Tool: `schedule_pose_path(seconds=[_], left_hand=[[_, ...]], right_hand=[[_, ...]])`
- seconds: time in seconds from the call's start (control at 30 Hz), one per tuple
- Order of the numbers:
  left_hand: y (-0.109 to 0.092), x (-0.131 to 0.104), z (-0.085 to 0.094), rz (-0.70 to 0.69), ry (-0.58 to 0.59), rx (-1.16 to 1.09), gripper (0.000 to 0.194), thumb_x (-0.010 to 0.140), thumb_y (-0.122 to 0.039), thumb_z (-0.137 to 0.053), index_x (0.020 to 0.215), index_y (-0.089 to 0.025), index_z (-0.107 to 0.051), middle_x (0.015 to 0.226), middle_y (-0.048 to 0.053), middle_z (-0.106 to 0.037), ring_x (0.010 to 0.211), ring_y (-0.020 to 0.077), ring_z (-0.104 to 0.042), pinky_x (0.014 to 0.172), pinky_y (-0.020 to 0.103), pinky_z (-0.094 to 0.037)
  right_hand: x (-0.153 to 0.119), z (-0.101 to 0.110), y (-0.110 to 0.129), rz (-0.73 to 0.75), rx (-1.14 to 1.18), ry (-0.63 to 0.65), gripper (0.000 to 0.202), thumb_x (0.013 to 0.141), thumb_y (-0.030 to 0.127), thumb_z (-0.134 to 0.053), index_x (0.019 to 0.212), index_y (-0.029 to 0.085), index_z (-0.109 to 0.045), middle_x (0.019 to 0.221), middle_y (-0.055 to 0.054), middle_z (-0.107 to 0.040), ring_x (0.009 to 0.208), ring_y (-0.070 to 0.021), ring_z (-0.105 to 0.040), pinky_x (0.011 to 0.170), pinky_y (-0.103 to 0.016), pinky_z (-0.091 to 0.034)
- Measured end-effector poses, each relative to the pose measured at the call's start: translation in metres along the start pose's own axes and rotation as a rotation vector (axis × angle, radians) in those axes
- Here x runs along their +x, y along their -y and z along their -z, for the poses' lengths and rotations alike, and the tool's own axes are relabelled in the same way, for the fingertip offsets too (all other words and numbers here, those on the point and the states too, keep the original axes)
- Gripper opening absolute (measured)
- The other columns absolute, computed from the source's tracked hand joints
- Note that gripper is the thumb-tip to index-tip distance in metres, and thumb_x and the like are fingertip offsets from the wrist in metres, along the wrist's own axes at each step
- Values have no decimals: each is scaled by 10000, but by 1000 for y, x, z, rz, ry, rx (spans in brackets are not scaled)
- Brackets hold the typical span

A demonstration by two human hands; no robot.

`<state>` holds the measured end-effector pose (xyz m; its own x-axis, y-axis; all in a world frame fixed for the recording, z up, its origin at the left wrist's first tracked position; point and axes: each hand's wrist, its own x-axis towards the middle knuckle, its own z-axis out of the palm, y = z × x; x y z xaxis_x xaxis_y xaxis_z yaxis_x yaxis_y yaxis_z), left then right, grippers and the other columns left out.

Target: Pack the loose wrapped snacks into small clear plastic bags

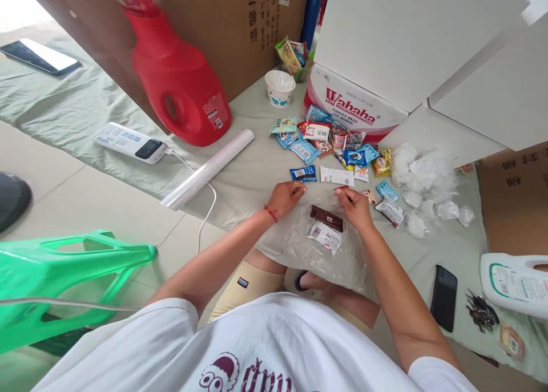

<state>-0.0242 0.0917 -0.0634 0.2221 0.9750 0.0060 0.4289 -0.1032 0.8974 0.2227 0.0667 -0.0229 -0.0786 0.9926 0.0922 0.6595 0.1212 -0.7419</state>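
A clear plastic film (317,255) lies crinkled at the front edge of the cloth-covered surface. On it rest a dark brown snack packet (326,218) and, just below, a white snack packet (326,236). My left hand (286,201), a red string at its wrist, pinches the film's far left edge. Its far right edge is between the thumb and fingers of my right hand (354,207). Just beyond my hands are a blue packet (303,174) and a white packet (337,176). The film is see-through, so its exact outline is hard to make out.
Several colourful snack packets (319,132) lie before the Wahaha carton (355,104). Crumpled clear plastic bundles (422,178) are at right. Leftward are a film roll (209,169), a red detergent bottle (184,84) and a power bank (131,142) with a white cable. A phone (444,298) and keys (482,310) lie at right.
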Motion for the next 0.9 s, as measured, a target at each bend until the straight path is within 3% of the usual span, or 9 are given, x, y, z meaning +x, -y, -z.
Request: schedule_pose_path(seconds=[0.13,0.23,0.3,0.4,0.5,0.6,0.7,0.8,0.9], left_hand=[[-2,-6,0,-65,18,-22,332,896,-366,-622,1133,-144,-691,993,78,-713,847,186,-640,808,314,-508],[-11,-5,-16,-153,131,-109,656,788,-340,-747,1390,-157,-563,1272,141,-670,1105,241,-646,970,375,-513],[-17,3,-26,-164,231,-193,729,754,-349,-780,1418,-164,-543,1251,131,-684,1116,252,-649,966,383,-515],[-20,19,-27,-110,450,-285,504,730,-382,-783,1160,-135,-692,881,43,-705,810,199,-650,762,328,-513],[-16,31,-14,-64,567,-299,279,707,-375,-762,846,-139,-710,637,-24,-568,592,128,-503,608,279,-418],[-12,30,2,-87,541,-276,163,697,-300,-720,774,-167,-665,618,-34,-529,580,112,-439,590,261,-380],[-13,16,11,-198,483,-195,33,688,-164,-622,713,-183,-614,697,0,-579,687,139,-495,680,278,-433],[-16,-1,14,-326,448,-91,118,672,-81,-529,647,-192,-561,749,19,-575,812,166,-532,813,303,-458],[-15,-14,16,-374,441,-19,151,651,-58,-470,623,-201,-509,749,21,-535,790,169,-512,767,296,-440]], right_hand=[[-5,-3,1,94,5,-15,499,1003,597,-498,743,207,-672,679,-9,-573,687,-169,-522,695,-301,-418],[-6,-8,8,133,54,9,449,997,576,-527,850,213,-747,769,-35,-660,750,-184,-594,749,-322,-470],[-6,-7,12,139,94,40,432,988,580,-543,945,222,-782,838,-51,-705,799,-196,-627,781,-340,-495],[-5,-2,15,113,151,75,440,974,593,-561,973,222,-797,848,-54,-719,798,-196,-634,786,-348,-511],[-8,4,11,69,176,69,417,941,586,-623,1015,214,-795,824,-41,-702,741,-178,-611,731,-323,-503],[-18,9,7,96,130,127,388,888,540,-719,1095,217,-781,802,-22,-659,661,-151,-551,644,-293,-474],[-39,9,10,210,35,170,280,957,443,-662,1091,225,-776,835,-39,-640,718,-165,-584,672,-304,-496],[-68,5,16,323,-47,187,261,1032,345,-543,1164,255,-750,941,-67,-650,831,-182,-627,734,-320,-523],[-93,-3,16,413,-182,270,296,1031,327,-551,1280,280,-704,962,-72,-647,854,-195,-623,752,-340,-518]])
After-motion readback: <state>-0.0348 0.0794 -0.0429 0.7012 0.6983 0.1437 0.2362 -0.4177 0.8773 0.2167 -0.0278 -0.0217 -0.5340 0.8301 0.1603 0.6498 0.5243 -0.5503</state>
